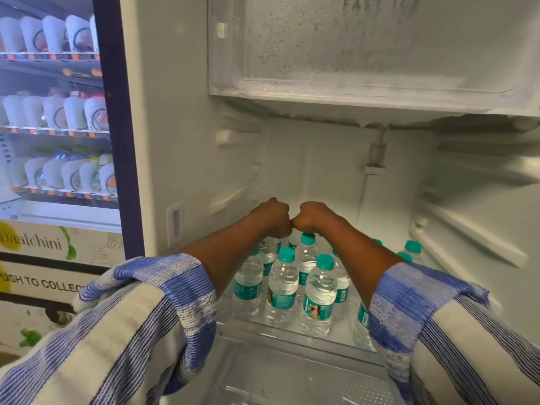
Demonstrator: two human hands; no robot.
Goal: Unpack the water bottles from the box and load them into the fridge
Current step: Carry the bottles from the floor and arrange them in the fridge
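Observation:
Several small clear water bottles with teal caps and teal labels (318, 296) stand on the fridge's glass shelf (292, 328). Both my arms reach deep into the fridge, fists side by side and knuckles touching. My left hand (274, 217) is curled downward over the top of a back-row bottle (267, 251), hiding its cap. My right hand (314, 217) is curled the same way, its fingers right above a teal-capped bottle (307, 252). The fingertips of both hands are hidden from view. No box is in view.
The frosted freezer compartment (365, 54) hangs overhead. Shelf rails (467, 229) line the fridge's side walls, and a clear drawer cover (292, 381) lies below the shelf. A vending machine (55, 112) full of white packs stands to the left.

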